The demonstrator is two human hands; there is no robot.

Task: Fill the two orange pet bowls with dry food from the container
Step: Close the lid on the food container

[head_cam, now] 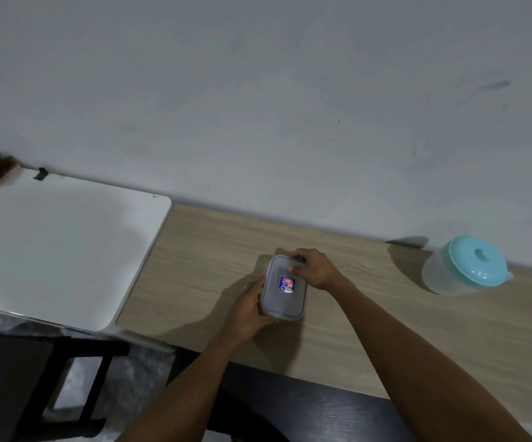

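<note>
On the wooden surface (386,330), a jug (443,275) with a blue-green lid stands far right. The small container (282,301) sits in the middle, lid on. The left hand (248,311) holds its near side. The right hand (317,269) grips its far edge. Its blue-red sticker (286,284) is too blurry to read.

Between the left hand (250,311) and the right hand (314,269), the container (282,303) looks like cloudy, see-through plastic, smooth, with a glossy printed sticker (287,284) on top. Under both hands the desk (386,330) shows pale wood grain with a matt finish. Well right of the right hand, the jug (438,277) is frosted plastic, its teal lid (475,261) smooth with a slight sheen. Left of the left hand lies a smooth, matt white top (60,250). Beyond the hands the wall (258,106) is matt paint, scuffed in places.
</note>
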